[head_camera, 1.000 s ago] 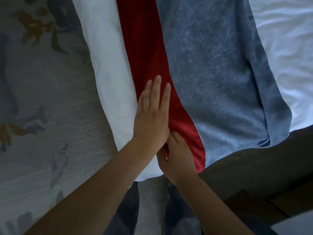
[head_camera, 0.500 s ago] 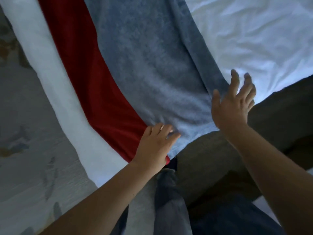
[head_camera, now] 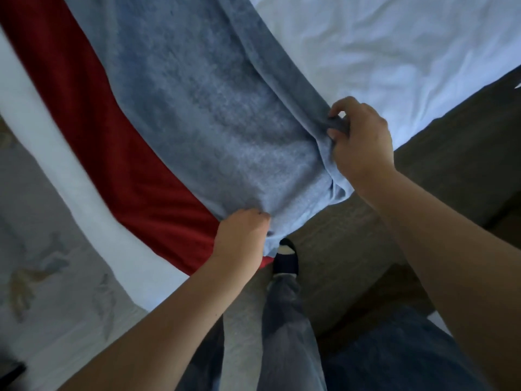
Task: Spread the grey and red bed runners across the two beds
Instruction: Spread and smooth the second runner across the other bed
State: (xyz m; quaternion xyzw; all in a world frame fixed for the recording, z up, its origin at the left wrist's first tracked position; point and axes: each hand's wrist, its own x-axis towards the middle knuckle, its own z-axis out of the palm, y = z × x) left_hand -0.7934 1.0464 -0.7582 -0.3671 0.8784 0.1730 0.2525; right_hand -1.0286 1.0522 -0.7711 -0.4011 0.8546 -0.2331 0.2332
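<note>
A grey-blue runner (head_camera: 208, 108) lies across the white bed (head_camera: 380, 46), its end hanging over the near side. A red runner (head_camera: 118, 153) lies along its left edge, partly under it. My left hand (head_camera: 242, 238) is closed on the grey runner's lower left corner, where it meets the red one. My right hand (head_camera: 361, 142) pinches a bunched fold at the grey runner's right edge. That right edge is doubled over in a long fold.
White bedding (head_camera: 70, 198) shows left of the red runner. A dark bed base (head_camera: 451, 142) runs along the right. Patterned carpet (head_camera: 42, 277) lies at the left. My jeans leg and dark shoe (head_camera: 286, 261) stand below the runner's end.
Both hands went from flat and open to gripping the grey runner's end: the left closed on its lower left corner, the right came down and pinched its right edge. The view shifted right.
</note>
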